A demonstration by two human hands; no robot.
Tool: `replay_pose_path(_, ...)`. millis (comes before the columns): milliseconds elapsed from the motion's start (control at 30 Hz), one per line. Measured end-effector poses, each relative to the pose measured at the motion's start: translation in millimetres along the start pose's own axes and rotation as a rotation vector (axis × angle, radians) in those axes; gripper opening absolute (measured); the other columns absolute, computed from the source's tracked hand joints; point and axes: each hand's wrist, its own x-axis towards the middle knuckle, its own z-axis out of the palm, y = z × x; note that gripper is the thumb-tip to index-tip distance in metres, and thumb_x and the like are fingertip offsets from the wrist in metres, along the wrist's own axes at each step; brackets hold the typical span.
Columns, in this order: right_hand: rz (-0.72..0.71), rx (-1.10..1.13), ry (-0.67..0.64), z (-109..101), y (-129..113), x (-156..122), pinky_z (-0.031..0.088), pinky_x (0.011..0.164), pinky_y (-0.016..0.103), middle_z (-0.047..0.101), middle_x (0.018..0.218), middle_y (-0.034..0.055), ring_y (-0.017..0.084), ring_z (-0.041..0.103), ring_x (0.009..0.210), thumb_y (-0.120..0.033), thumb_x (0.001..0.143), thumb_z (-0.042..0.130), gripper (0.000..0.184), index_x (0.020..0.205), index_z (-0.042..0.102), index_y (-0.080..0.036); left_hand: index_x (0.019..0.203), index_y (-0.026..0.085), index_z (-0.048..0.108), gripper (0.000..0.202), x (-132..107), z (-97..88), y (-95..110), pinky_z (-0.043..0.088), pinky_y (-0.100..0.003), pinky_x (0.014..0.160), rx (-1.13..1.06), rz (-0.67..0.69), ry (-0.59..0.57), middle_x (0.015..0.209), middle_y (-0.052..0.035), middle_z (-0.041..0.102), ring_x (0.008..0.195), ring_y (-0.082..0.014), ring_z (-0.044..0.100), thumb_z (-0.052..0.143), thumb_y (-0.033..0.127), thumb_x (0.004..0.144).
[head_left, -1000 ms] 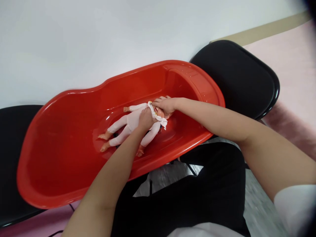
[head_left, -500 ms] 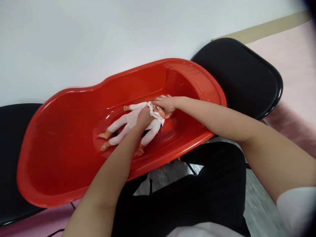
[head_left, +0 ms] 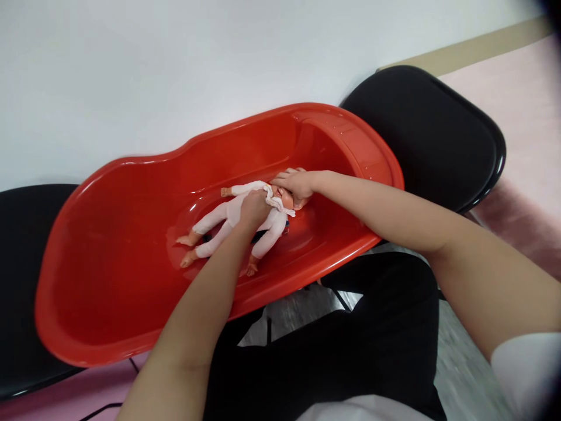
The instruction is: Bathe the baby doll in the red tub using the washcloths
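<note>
A small baby doll (head_left: 228, 219) in a pale pink suit lies on its back in the middle of a red plastic baby tub (head_left: 109, 280). My left hand (head_left: 253, 209) rests on the doll's chest with its fingers curled around a small white cloth (head_left: 276, 202) by the doll's neck. Over the doll's head lies my right hand (head_left: 295, 183), fingers bent down around it. The doll's face is mostly hidden under my hands.
The tub rests across two black chair seats, one at the left (head_left: 20, 245) and one at the back right (head_left: 427, 134). A white wall (head_left: 175, 64) runs behind. Pink carpet (head_left: 521, 111) lies to the right, and my dark-clothed lap (head_left: 342, 351) is below.
My left hand has slid slightly left along the doll's chest with the cloth. The right hand stays on the doll's head. The view has shifted a little.
</note>
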Motion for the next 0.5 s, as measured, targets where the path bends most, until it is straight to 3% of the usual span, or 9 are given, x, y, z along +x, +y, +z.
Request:
replay_pose_path(233,-0.003,0.021,0.045,9,11,5,0.051,0.116,0.049,0.054,0.171,0.0106,0.042,0.053,0.149,-0.038,0.065,0.097,0.116,0.170,0.050,-0.029,0.124,0.014,0.080,0.032,-17,-24.5,-4,0.055,-0.044,0.106,0.218,-0.171,0.070,0.127,-0.0198,0.080,0.122,-0.0362,0.074,0.051,0.022,0.112)
replay_pose_path(367,0.011,0.055,0.039,8,13,5,0.050,0.120,0.053,0.052,0.174,0.0104,0.043,0.052,0.151,-0.039,0.066,0.097,0.121,0.175,0.045,-0.032,0.137,0.012,0.075,0.035,-24,-34.2,-21,0.056,-0.049,0.105,0.180,-0.327,0.062,0.138,-0.0232,0.077,0.127,-0.0398,0.073,0.054,0.026,0.112)
replay_pose_path(500,-0.005,0.035,0.078,9,16,7,0.049,0.122,0.055,0.055,0.171,0.0122,0.046,0.053,0.150,-0.045,0.062,0.101,0.127,0.176,0.046,-0.033,0.144,0.010,0.069,0.041,-29,-37.3,-44,0.057,-0.050,0.102,0.143,-0.449,0.081,0.134,-0.0257,0.078,0.125,-0.0415,0.074,0.051,0.033,0.115)
